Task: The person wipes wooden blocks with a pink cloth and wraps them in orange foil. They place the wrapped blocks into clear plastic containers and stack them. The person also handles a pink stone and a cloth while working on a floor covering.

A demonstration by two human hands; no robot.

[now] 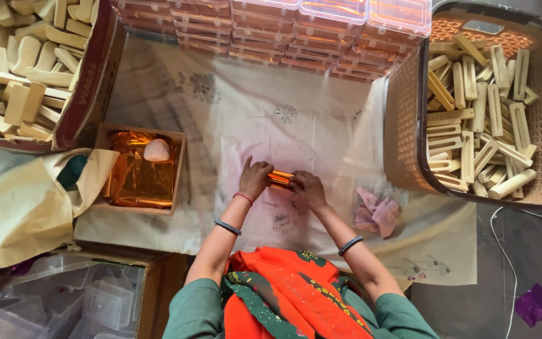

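My left hand (255, 177) and my right hand (307, 188) meet over the white cloth (265, 107), both closed on a small piece wrapped in shiny orange foil (280, 179). Only a short stretch of the foil shows between the fingers. Left of my hands, a shallow cardboard box (180, 166) holds orange foil sheets (136, 182) with a pale stone (156, 150) lying on top. A crumpled pink cloth (377, 213) lies just right of my right hand.
A cardboard box of pale wooden pieces (23, 69) stands at the far left. A brown perforated basket (403, 113) with more wooden pieces is on the right. Stacked clear lidded boxes (296, 31) line the back. Clear plastic containers (64, 301) sit at lower left.
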